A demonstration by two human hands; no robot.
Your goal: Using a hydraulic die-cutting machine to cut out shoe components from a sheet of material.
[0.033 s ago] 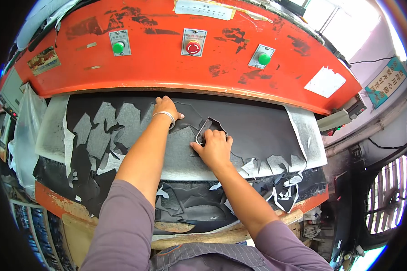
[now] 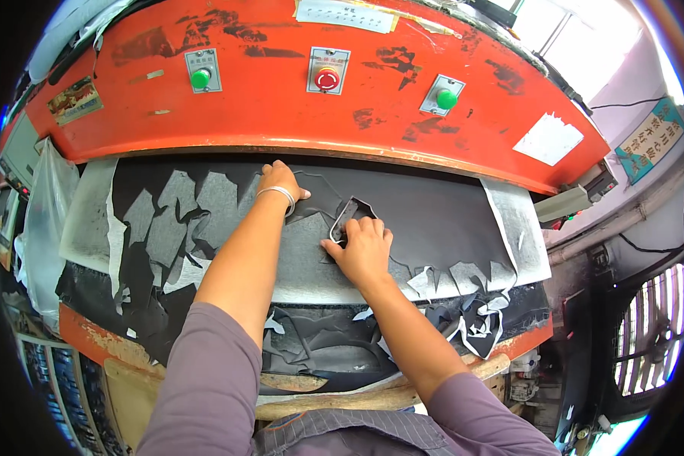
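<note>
My right hand (image 2: 362, 247) grips the rim of a metal cutting die (image 2: 340, 222), an angular frame with a thin edge. The die rests on a dark sheet of material (image 2: 433, 220) that covers much of the pale board (image 2: 530, 228). To its left, my left hand (image 2: 279, 185) presses on the far part of the sheet, thumb held out to the side and nothing visible in it. Its fingertips are close to the lower edge of the red machine. A faint cut outline shows between the two hands. Angular gaps in the sheet lie left of my left forearm.
The red press head (image 2: 266, 114) spans the far side, with two green buttons (image 2: 447, 99) and a red button (image 2: 327, 78). Dark scraps (image 2: 319, 342) and pale trimmings (image 2: 479, 327) lie along the near edge. A clear plastic bag (image 2: 47, 220) hangs at the left.
</note>
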